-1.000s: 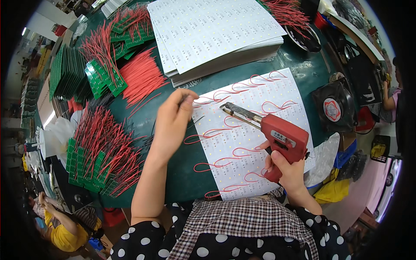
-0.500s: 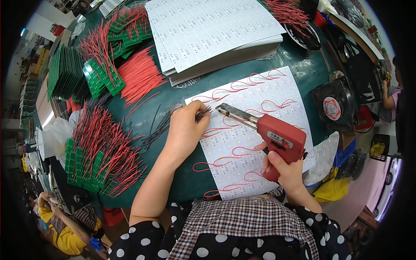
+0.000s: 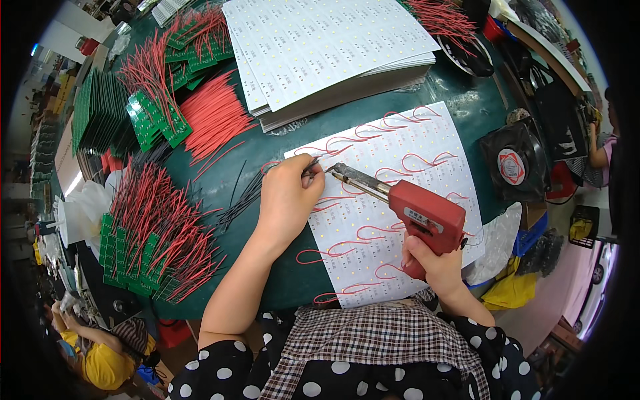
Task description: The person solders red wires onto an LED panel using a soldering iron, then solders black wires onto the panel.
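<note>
My left hand (image 3: 288, 197) is closed around a bunch of thin black wires (image 3: 241, 200), whose tails trail out to the left; wire ends poke out between thumb and fingertips. My right hand (image 3: 435, 261) grips a red soldering gun (image 3: 428, 217) by its handle. The gun's dark tip points left, close beside my left fingertips; whether it touches a wire end I cannot tell. Beneath both lies a white circuit board sheet (image 3: 353, 230) dotted with small yellow LEDs. Looped red wires (image 3: 427, 160) stand in rows on this sheet.
A thick stack of white LED sheets (image 3: 327, 47) stands at the back. To the left are red wires (image 3: 215, 119), green circuit boards (image 3: 100, 117) and wired boards (image 3: 157, 230). A black fan (image 3: 513, 160) stands at the right. A person in yellow (image 3: 110, 360) sits at lower left.
The soldering gun has shifted slightly left and down, its tip closer to my left fingertips. The wire ends in my left hand have drawn back and show less. The person in yellow has shifted.
</note>
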Demonstrator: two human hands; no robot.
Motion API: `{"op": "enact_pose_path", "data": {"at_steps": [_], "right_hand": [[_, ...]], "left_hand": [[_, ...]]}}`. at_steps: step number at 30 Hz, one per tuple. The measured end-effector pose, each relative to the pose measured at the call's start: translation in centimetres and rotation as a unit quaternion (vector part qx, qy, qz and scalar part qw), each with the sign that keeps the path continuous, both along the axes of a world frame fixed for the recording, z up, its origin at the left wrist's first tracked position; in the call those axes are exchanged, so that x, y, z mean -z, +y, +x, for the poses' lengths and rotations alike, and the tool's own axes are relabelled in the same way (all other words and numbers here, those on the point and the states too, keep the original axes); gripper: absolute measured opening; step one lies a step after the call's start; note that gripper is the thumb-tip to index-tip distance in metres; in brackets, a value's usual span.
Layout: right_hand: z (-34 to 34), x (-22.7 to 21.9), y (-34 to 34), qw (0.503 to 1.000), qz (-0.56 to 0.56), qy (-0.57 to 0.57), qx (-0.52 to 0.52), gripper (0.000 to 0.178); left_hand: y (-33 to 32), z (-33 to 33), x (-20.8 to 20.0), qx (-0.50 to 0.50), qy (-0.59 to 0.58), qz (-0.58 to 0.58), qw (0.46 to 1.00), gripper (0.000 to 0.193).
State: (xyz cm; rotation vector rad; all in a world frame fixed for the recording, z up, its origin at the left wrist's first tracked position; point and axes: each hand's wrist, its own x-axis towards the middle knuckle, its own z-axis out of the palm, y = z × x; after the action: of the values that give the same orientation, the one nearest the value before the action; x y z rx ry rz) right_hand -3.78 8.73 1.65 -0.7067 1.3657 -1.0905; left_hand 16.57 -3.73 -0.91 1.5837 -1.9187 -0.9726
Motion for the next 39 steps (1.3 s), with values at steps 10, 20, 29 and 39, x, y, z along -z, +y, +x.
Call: {"op": "enact_pose_path", "data": {"at_steps": [10, 20, 29, 39], "right_hand": [[0.5, -0.8, 0.0, 1.000, 0.007, -0.003, 0.010, 0.025], [-0.4, -1.1, 0.0, 0.998, -0.060, -0.005, 0.020, 0.028], [-1.3, -1.3, -0.3, 0.995, -0.083, 0.000, 0.054, 0.028], [-1.2, -1.0, -0.5, 0.998, -0.056, -0.006, 0.029, 0.027]], "left_hand": [[-0.1, -0.1, -0.2, 0.003, -0.007, -0.004, 1.000, 0.012], [-0.1, 1.9, -1.6, 0.006, -0.074, -0.048, 0.996, 0.016], [-1.1, 2.4, -5.1, -0.063, 0.099, -0.048, 0.992, 0.003], [-0.5, -1.0, 0.3, 0.025, 0.059, 0.010, 0.998, 0.012]]}}
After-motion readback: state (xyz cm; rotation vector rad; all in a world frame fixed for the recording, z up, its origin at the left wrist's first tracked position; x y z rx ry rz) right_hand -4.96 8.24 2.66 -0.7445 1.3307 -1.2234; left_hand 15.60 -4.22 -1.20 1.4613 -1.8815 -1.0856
